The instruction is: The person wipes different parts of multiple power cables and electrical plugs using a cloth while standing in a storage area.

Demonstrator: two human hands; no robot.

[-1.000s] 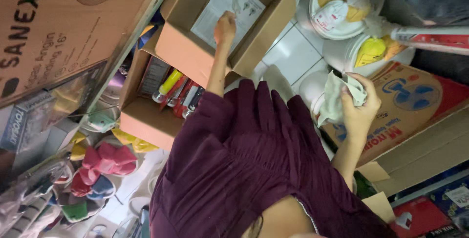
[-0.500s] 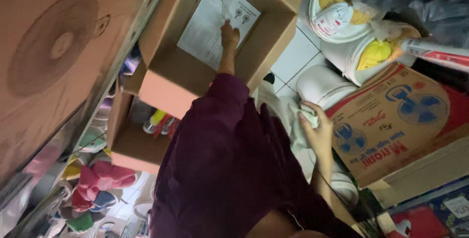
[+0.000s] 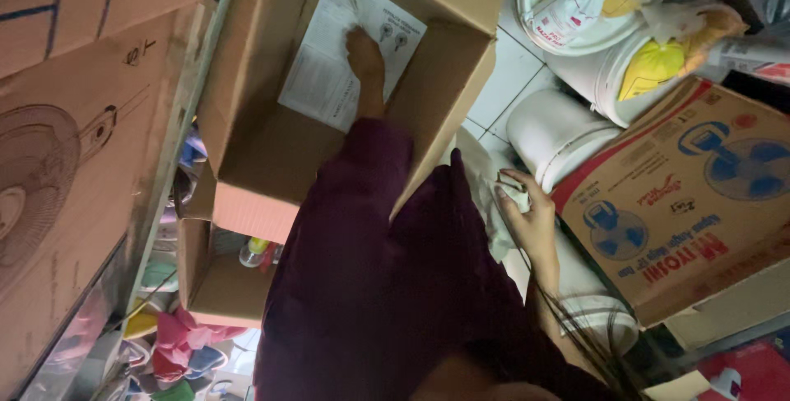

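**One hand on the paper in the box, the other pinching a white cloth**

The person's left hand [image 3: 364, 49] reaches into an open cardboard box [image 3: 255, 121] at the far middle of the scene. Its fingers are bent down onto a white printed sheet [image 3: 325, 80] that lies flat on the bottom of the box; the hand rests on the sheet's right part, but whether it grips the paper or only presses on it cannot be told. The arm wears a dark maroon sleeve [image 3: 362, 203] that crosses the box's near wall.

The right hand [image 3: 527, 220] is lower and to the right, well apart from the box. Its fingers are curled around a small bunch of white cloth [image 3: 512, 191], pinched at the fingertips, and more pale cloth hangs just left of the hand.

Just right of this hand stand white plastic buckets [image 3: 559, 133], and beside them a red and brown carton with blue fan pictures [image 3: 683, 203]. At the far right, another white bucket holds something yellow [image 3: 650, 72]. On the left a large brown carton with a fan drawing [image 3: 58, 187] leans. Below the open box a smaller carton [image 3: 214, 286] holds small bottles, and colourful plastic items [image 3: 177, 343] lie near it.
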